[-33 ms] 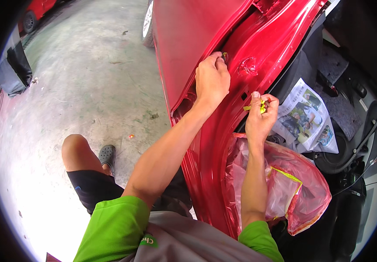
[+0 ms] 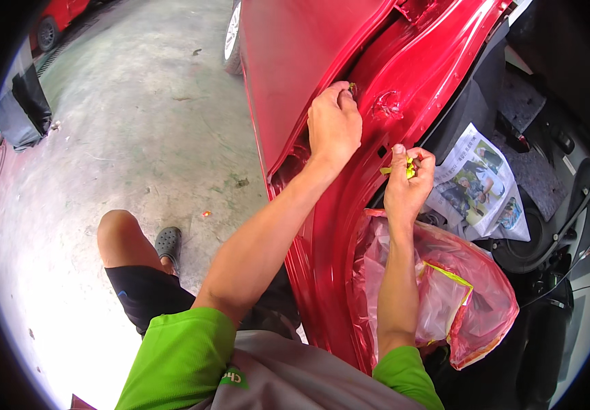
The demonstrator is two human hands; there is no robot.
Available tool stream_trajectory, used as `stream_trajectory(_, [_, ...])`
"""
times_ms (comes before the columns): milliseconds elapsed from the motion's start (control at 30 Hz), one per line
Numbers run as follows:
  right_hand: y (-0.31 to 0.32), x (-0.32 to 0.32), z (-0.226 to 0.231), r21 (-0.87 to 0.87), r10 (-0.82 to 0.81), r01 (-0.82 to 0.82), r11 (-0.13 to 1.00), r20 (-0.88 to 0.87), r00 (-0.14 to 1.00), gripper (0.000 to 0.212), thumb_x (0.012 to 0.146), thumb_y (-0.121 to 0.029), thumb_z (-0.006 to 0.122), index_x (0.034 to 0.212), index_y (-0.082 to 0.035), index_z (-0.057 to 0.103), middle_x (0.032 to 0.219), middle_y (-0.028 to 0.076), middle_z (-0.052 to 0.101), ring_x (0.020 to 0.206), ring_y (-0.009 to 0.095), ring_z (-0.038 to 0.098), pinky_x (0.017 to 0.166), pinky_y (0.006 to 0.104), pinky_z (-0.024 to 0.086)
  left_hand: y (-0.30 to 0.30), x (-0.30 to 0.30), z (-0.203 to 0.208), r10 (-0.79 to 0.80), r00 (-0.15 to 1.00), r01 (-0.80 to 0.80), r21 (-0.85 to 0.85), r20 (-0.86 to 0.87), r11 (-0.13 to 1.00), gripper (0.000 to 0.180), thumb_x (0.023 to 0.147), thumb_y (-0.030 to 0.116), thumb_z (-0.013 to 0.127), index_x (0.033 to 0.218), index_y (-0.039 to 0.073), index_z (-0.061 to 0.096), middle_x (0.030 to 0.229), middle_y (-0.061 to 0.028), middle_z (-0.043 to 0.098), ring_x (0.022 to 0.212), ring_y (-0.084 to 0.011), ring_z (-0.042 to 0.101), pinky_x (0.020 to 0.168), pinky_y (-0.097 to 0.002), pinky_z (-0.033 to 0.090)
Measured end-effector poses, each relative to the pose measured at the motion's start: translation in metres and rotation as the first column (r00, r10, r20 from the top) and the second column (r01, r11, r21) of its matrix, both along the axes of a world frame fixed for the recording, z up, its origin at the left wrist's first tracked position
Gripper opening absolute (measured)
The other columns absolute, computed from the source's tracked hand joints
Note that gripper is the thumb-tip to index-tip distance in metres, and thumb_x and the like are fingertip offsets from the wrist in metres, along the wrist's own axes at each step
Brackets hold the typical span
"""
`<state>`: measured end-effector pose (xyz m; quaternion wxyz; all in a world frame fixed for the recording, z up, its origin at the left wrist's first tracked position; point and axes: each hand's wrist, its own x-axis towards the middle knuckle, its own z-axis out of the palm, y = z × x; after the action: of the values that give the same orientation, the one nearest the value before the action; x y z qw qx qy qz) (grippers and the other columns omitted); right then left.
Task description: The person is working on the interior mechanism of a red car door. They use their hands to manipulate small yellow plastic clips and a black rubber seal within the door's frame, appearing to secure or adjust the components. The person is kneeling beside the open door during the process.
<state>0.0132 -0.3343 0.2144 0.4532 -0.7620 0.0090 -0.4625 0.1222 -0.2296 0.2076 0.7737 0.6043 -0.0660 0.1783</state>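
My left hand (image 2: pixel 334 126) reaches into the gap along the edge of a glossy red car panel (image 2: pixel 295 61). Its fingers are closed in a pinch, and a small yellowish bit peeks out at their tips; what they hold is mostly hidden. Over the red door frame (image 2: pixel 394 102), my right hand (image 2: pixel 411 184) is closed around a crumpled wad of yellow masking tape (image 2: pixel 411 168), one end sticking out beside the thumb. A dull, wrinkled patch marks the frame's red paint between and above the hands.
Red-tinted plastic sheeting (image 2: pixel 483 301) edged with yellow tape hangs below my right hand. A newspaper sheet (image 2: pixel 476 181) lies against the dark interior, with a cable (image 2: pixel 568 277) nearby. Left are the concrete floor (image 2: pixel 138 123), a car wheel (image 2: pixel 232 37) and a black-wrapped object (image 2: pixel 25 109).
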Motion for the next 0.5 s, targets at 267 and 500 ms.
stream_trajectory(267, [-0.009,-0.003,-0.006,0.000,0.058,-0.058,0.998,-0.040,0.998,0.023,0.102,-0.015,0.072,0.098,-0.005,0.052,0.079,-0.003,0.051,0.066,0.003,0.045,0.058,0.0224,0.043,0.007,-0.021,0.046,-0.454,0.842,0.107,-0.735,-0.291,0.670,0.008,0.103,0.011,0.056,0.108,0.010,0.063,0.068,0.0013,0.052,0.048,-0.0080,0.041,0.040,-0.0275,0.031])
stream_trajectory(500, [-0.009,-0.003,-0.004,0.008,0.051,-0.051,0.999,-0.049,0.997,0.023,0.102,-0.013,0.072,0.097,-0.004,0.052,0.076,-0.001,0.051,0.064,0.005,0.046,0.056,0.0247,0.042,0.022,-0.021,0.044,-0.668,0.736,0.298,-0.832,-0.113,0.469,0.007,0.100,0.012,0.056,0.102,0.018,0.054,0.069,0.0000,0.053,0.047,-0.0109,0.042,0.043,-0.0296,0.030])
